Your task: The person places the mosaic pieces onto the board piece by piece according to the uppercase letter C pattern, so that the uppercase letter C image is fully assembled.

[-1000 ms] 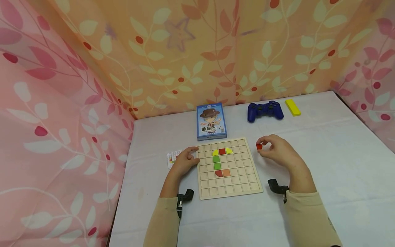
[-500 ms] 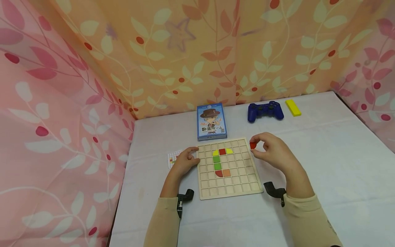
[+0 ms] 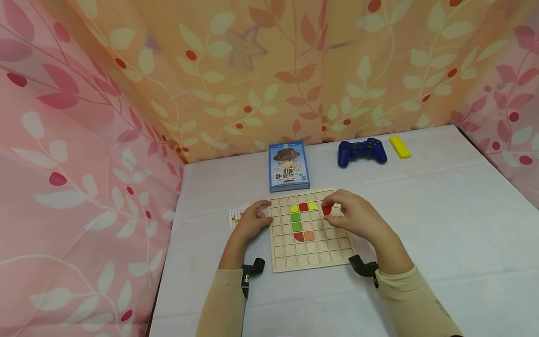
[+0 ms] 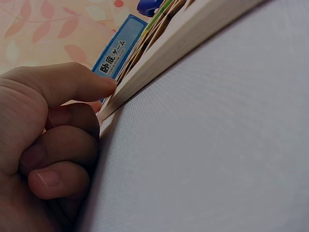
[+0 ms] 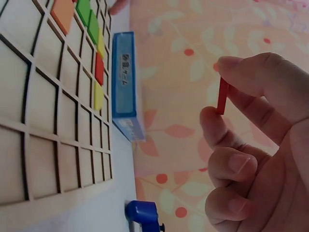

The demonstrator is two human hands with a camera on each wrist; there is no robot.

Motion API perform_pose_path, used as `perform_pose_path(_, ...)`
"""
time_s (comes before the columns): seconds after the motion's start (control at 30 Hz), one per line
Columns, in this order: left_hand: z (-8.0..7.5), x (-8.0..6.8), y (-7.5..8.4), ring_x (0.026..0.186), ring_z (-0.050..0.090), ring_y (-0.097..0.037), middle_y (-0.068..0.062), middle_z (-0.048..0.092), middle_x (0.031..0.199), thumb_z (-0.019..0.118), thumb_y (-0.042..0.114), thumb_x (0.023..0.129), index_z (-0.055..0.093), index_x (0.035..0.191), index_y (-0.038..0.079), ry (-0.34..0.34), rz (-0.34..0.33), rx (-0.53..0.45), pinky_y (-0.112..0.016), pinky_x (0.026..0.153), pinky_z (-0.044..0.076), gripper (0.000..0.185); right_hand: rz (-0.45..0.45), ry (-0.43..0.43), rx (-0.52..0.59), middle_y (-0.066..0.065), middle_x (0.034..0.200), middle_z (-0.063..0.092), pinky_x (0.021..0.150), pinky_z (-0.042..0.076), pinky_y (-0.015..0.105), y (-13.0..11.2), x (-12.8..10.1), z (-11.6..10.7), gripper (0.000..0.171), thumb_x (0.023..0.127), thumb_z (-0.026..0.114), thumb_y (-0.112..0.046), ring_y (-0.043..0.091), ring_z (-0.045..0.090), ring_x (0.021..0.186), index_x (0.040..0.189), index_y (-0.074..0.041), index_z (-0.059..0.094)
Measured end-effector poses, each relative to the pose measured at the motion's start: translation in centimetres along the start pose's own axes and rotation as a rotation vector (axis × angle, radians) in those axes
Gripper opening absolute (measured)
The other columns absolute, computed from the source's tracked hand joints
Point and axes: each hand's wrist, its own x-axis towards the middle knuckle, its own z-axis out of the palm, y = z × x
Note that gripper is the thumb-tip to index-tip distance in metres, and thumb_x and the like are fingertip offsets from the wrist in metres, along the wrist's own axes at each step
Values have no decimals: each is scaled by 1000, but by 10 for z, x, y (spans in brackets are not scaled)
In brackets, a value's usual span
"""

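Note:
A wooden grid board lies on the white table with yellow, red, green and orange pieces set in its cells. My right hand hovers over the board's upper right part and pinches a small red piece between thumb and forefinger. In the right wrist view the red piece is thin and held on edge above the board. My left hand rests at the board's left edge, fingers curled, its forefinger tip touching the board's edge.
A blue card box lies just behind the board. Farther back right sit a blue game controller and a yellow block. A small printed grid card lies left of my left hand. Patterned curtains enclose the table.
My right hand has carried the red piece leftward, from beside the board's right edge to above its upper right cells. The left hand has stayed put.

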Motion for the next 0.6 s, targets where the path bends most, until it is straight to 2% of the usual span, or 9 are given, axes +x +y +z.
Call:
perform_pose_path(0.23, -1, -1, 0, 50, 40, -10, 4, 49, 58, 76, 14, 89, 59, 141, 12, -4, 9, 3, -29, 55, 35, 55, 19, -71, -72, -1, 103, 61, 80, 48, 43, 0, 4, 16, 23, 84, 83, -17, 27, 59, 94, 105, -20, 73)
perform_pose_path(0.5, -1, 1, 0, 50, 40, -9, 5, 48, 58, 76, 14, 88, 59, 140, 12, -6, 12, 4, -28, 53, 33, 55, 55, -207, -72, -2, 77, 54, 65, 38, 34, 4, 12, 32, 21, 82, 84, -16, 16, 49, 72, 101, -17, 75)
perform_pose_path(0.6, -2, 0, 0, 50, 40, -10, 4, 48, 58, 77, 14, 88, 59, 140, 11, -9, 13, -1, -28, 53, 34, 55, 73, -247, -68, -3, 72, 52, 63, 37, 34, 8, 13, 38, 19, 82, 84, -16, 15, 48, 68, 99, -18, 75)
